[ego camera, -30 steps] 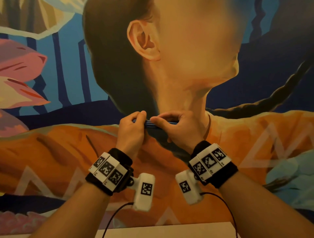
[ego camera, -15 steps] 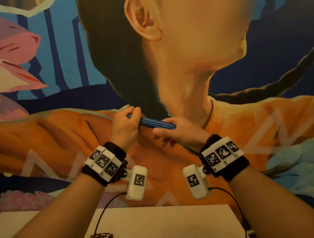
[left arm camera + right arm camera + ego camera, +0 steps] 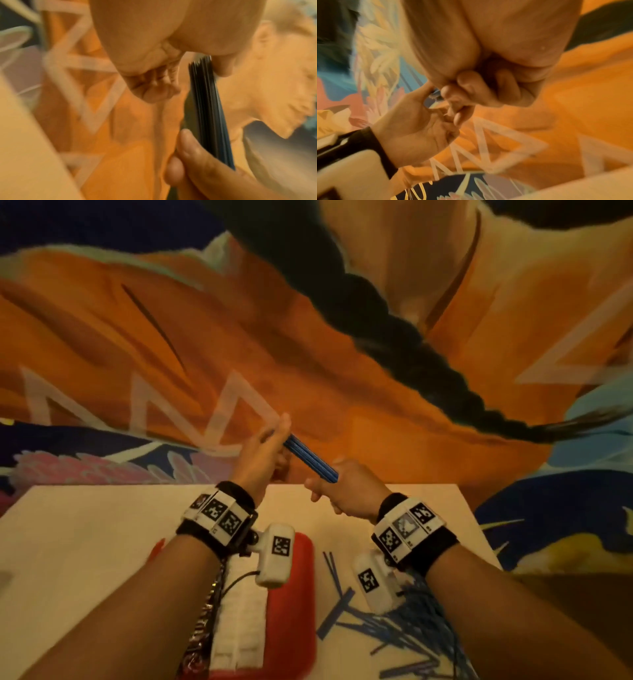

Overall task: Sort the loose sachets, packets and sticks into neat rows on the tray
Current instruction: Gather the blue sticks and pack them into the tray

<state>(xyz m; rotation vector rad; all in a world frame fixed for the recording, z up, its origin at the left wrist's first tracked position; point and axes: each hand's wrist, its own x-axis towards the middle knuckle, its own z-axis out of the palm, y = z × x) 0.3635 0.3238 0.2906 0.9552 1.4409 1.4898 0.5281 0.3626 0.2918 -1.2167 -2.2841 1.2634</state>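
Note:
A bundle of blue sticks (image 3: 310,458) hangs slanted in the air above the far edge of the white table (image 3: 85,542). My left hand (image 3: 270,446) pinches its upper far end and my right hand (image 3: 337,489) has its fingers curled round the lower near end. The left wrist view shows the stacked stick edges (image 3: 207,108) between my thumb and the right hand (image 3: 197,155). In the right wrist view my right hand (image 3: 479,88) nearly hides the sticks. A red tray (image 3: 298,577) lies under my left wrist with rows of white sachets (image 3: 239,628) on it.
Several loose blue sticks (image 3: 394,635) lie scattered on the table right of the tray, partly under my right forearm. A shiny foil packet strip (image 3: 202,628) lies along the tray's left side. A painted mural wall (image 3: 308,354) rises just beyond the table's far edge.
The head view has tipped down, so table, tray and loose sticks now show. Both hands have come lower with the bundle, which has tilted from level to slanting, right end down.

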